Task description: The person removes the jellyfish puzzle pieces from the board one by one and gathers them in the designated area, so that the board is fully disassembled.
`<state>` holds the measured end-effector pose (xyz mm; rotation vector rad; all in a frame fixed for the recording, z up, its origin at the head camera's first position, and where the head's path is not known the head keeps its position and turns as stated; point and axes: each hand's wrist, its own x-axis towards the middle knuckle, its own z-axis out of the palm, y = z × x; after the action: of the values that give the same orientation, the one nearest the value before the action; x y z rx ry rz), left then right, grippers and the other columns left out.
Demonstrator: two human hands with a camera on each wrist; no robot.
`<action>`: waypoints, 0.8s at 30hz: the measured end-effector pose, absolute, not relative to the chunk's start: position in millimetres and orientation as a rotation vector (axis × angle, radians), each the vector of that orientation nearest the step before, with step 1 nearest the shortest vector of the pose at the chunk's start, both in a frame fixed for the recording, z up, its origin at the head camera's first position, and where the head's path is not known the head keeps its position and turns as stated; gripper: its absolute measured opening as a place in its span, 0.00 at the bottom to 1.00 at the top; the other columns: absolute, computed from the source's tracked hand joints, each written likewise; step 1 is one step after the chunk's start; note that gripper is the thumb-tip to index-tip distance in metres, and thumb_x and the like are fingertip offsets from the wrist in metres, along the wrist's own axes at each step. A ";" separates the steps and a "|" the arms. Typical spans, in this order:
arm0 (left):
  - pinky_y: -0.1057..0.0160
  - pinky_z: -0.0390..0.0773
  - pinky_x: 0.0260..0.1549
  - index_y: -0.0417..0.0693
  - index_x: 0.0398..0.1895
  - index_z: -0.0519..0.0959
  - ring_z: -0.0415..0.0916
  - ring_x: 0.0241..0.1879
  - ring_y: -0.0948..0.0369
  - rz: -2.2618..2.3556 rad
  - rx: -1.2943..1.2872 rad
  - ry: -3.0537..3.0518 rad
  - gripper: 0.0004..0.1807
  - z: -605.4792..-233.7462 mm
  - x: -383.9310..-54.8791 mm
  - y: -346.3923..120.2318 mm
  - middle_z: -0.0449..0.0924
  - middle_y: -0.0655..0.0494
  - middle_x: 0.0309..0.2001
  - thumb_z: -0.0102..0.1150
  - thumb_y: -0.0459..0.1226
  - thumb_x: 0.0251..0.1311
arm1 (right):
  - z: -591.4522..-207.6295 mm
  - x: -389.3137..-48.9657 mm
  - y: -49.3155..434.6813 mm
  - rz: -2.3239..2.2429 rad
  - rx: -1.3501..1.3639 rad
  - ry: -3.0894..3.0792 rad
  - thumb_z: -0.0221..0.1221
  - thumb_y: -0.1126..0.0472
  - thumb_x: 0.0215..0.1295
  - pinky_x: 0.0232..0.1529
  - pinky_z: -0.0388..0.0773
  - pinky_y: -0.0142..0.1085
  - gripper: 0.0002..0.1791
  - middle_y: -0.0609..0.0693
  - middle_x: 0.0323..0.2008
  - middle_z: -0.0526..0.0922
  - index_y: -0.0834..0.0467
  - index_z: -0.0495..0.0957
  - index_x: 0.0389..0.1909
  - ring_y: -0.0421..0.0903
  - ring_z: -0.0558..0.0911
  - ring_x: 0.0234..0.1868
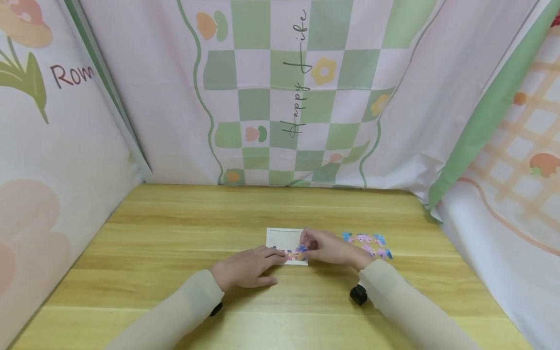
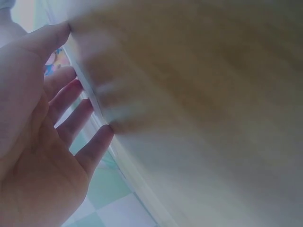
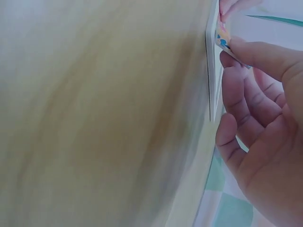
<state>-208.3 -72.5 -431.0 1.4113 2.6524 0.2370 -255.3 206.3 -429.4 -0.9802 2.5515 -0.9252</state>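
A white puzzle tray (image 1: 283,237) lies flat on the table, with colourful jigsaw pieces (image 1: 289,255) along its near edge. Over the tray's near left corner rests my left hand (image 1: 251,266), its fingers extended and fingertips on the pieces there. In the left wrist view that left hand (image 2: 47,127) shows loosely bent fingers with nothing gripped. At the tray's right side my right hand (image 1: 330,249) pinches a blue-patterned jigsaw piece (image 1: 301,248). The right wrist view shows this piece (image 3: 222,42) tilted at the tray edge, between thumb and fingertips of the right hand (image 3: 265,113).
Several loose pink and blue jigsaw pieces (image 1: 364,237) lie right of the tray, partly behind the right forearm. A black wrist camera (image 1: 358,294) hangs under the right sleeve. Printed curtains (image 1: 166,121) enclose the wooden table (image 1: 197,218) at the back and sides.
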 end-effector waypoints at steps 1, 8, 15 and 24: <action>0.56 0.62 0.69 0.46 0.73 0.67 0.62 0.71 0.53 0.244 1.412 2.652 0.31 -431.1 -208.2 -72.7 0.65 0.51 0.72 0.56 0.48 0.73 | -429.4 -255.9 208.6 -0.929 -0.979 2.550 0.66 0.58 0.67 0.37 0.78 0.36 0.11 0.42 0.33 0.79 0.52 0.73 0.44 0.41 0.77 0.34; 0.55 0.62 0.69 0.47 0.74 0.66 0.63 0.70 0.52 0.274 1.418 2.656 0.31 -433.5 -209.0 -73.3 0.65 0.51 0.72 0.56 0.48 0.72 | -423.8 -255.8 232.0 -0.967 -0.955 2.501 0.62 0.61 0.71 0.38 0.80 0.37 0.08 0.46 0.37 0.80 0.54 0.73 0.45 0.45 0.79 0.38; 0.55 0.62 0.69 0.47 0.74 0.66 0.63 0.70 0.52 0.268 1.438 2.662 0.31 -435.8 -209.6 -73.6 0.65 0.50 0.72 0.56 0.48 0.72 | -420.6 -250.9 269.3 -0.925 -0.918 2.525 0.63 0.58 0.70 0.40 0.79 0.36 0.09 0.44 0.36 0.82 0.54 0.74 0.46 0.43 0.79 0.37; 0.56 0.62 0.69 0.48 0.74 0.66 0.63 0.70 0.53 0.269 1.437 2.664 0.31 -436.6 -209.8 -73.6 0.65 0.51 0.72 0.56 0.48 0.72 | -412.9 -240.2 326.3 -0.962 -0.834 2.534 0.62 0.60 0.71 0.37 0.78 0.34 0.11 0.48 0.35 0.81 0.59 0.74 0.49 0.43 0.79 0.36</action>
<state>-209.8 -73.6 -436.6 1.4368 2.6641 0.2689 -240.2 326.3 -412.9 -0.8338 2.5339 -0.9617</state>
